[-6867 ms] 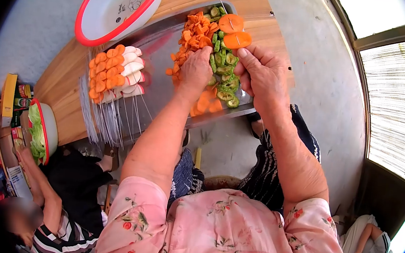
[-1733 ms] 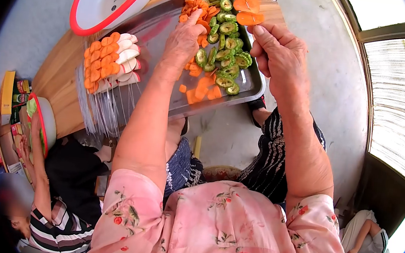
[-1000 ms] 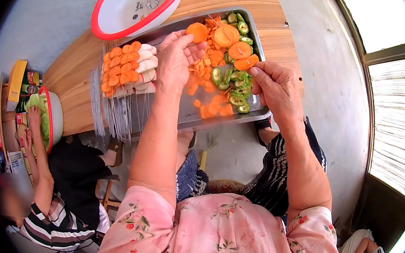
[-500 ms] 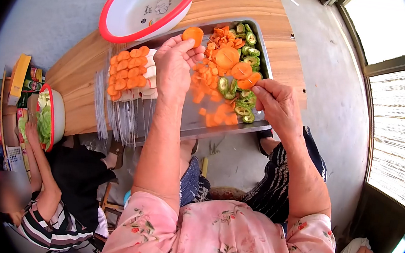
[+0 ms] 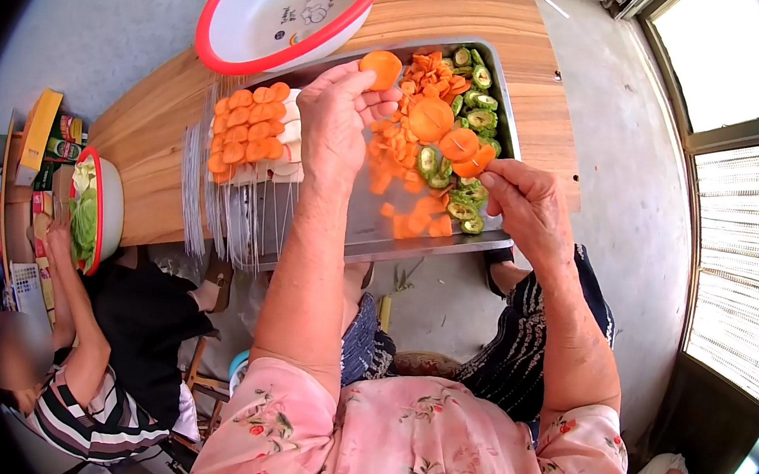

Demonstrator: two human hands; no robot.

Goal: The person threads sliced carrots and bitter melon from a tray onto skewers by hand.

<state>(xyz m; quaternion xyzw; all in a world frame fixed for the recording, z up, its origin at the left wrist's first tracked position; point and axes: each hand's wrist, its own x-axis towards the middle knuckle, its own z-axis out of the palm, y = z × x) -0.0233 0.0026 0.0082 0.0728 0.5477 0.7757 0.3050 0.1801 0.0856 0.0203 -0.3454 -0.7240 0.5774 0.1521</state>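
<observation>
over the metal tray [image 5: 353, 227], three skewered carrot slices [image 5: 459, 144], bright orange, roundish

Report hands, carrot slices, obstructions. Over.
Left hand pinching a carrot slice. Right hand holding three skewered slices over the tray. Nothing visibly blocking between hands.

Basin [image 5: 265, 3] behind the tray [image 5: 367, 226] gets chopped off up top, and its print [image 5: 315, 10] is too tiny to read. Right hand [image 5: 526, 206] hides the skewer [image 5: 461, 141] end; person [image 5: 80, 400] left of the tray has a blurred head [image 5: 16, 351].
</observation>
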